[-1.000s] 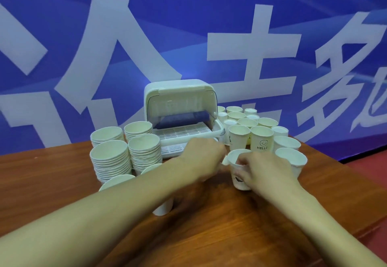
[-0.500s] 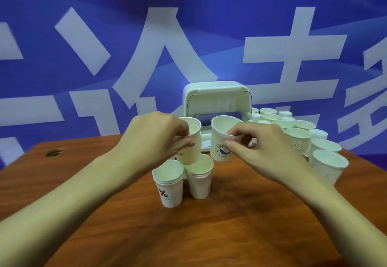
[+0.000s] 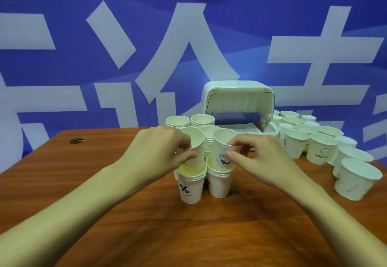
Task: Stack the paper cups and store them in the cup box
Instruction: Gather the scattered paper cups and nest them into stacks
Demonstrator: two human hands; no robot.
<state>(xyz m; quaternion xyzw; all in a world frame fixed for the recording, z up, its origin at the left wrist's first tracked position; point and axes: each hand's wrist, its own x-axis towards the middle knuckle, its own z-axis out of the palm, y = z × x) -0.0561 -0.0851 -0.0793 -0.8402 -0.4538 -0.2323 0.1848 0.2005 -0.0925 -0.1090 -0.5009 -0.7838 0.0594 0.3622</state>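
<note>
Lowered, left cup [image 3: 196, 141] enters "%" stack [image 3: 191, 190], whale-logo cup [image 3: 223, 151] the neighbouring stack [image 3: 218, 185].

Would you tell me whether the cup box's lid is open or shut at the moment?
Open: the cup box has its lid rolled up over the top, and the slatted tray inside shows.

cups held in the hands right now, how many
2. One cup in the left hand, its base in the left front stack; one whale-print cup pinched by the right hand, its base in the right front stack. Nested extras could be hidden.
</note>
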